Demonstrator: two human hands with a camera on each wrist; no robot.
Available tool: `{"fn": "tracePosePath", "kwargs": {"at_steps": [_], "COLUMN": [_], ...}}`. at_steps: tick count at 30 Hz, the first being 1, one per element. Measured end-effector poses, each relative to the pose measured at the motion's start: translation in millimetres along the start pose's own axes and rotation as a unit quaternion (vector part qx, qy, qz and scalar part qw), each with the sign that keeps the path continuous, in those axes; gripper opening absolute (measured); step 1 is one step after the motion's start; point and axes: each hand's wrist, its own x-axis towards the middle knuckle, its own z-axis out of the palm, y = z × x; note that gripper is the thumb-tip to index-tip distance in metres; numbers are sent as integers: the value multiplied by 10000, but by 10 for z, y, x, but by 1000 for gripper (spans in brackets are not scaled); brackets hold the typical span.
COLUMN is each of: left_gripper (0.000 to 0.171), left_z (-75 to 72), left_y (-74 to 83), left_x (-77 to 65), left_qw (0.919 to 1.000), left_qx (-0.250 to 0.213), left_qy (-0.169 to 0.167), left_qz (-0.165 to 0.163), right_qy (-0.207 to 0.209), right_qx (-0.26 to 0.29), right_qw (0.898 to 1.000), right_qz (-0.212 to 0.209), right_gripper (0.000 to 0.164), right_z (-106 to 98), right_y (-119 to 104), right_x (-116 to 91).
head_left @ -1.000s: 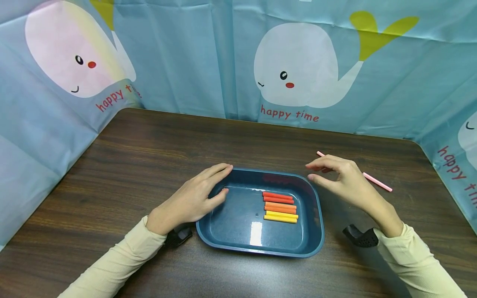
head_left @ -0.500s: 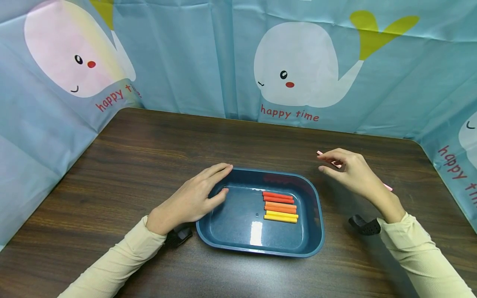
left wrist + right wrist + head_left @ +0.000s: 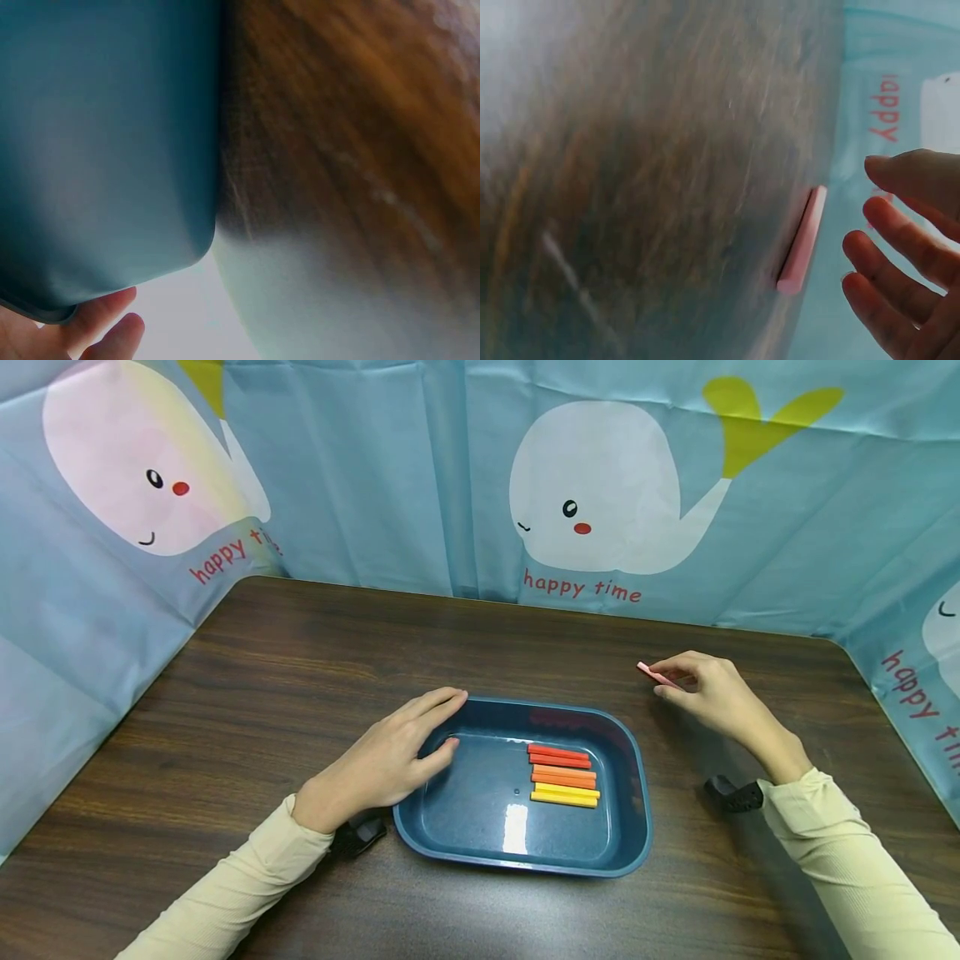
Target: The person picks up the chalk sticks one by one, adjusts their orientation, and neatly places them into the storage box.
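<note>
My left hand [image 3: 375, 768] holds the left side of a dark blue plastic tray [image 3: 525, 866]. Its thumb lies inside, and in the left wrist view the fingertips [image 3: 118, 339] show outside the wall. On the tray floor lie two red sticks [image 3: 558, 756], two orange sticks [image 3: 564, 777] and two yellow sticks [image 3: 566, 795], in a stack of rows. Beyond the tray's right side, my right hand [image 3: 712, 693] has thumb and fingers on either side of a thin pink stick [image 3: 647, 668]. The right wrist view shows a pink stick [image 3: 802, 240] on the table, apart from the spread fingers.
Everything stands on a dark wood-grain table [image 3: 315, 635]. A light blue whale-printed curtain [image 3: 375, 485] closes in the back and both sides. Each wrist wears a black camera strap; the right one [image 3: 733, 795] hangs close above the table.
My right hand has moved right and away from me, off the tray's corner, down to the far pink stick. The nearer pink stick is now hidden by the hand in the head view.
</note>
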Motion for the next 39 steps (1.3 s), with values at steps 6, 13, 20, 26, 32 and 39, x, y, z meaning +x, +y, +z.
{"fn": "tracePosePath", "kwargs": {"at_steps": [6, 13, 20, 26, 32, 39], "left_gripper": [58, 58, 57, 57, 57, 56], "left_z": [3, -1, 4, 4, 5, -1], "left_y": [-4, -1, -2, 5, 6, 3], "left_x": [-3, -2, -1, 2, -1, -2], "left_qw": [10000, 10000, 10000, 9999, 9999, 9999], "left_qx": [7, -10, -16, 4, -15, -33], "left_qy": [11, 23, 32, 84, 119, 75], "left_qz": [-3, 3, -5, 61, 119, 61], "right_qy": [-352, -652, -813, -899, -1029, -916], "right_qx": [-42, -156, -184, -331, -356, -431], "right_qw": [9991, 9970, 9954, 9942, 9928, 9939], "right_qz": [252, 391, 481, 488, 504, 442], "right_gripper": [29, 33, 34, 31, 29, 25], "right_z": [-17, -12, 24, 48, 55, 57], "right_y": [71, 125, 132, 128, 139, 122], "right_x": [49, 107, 132, 147, 148, 136]}}
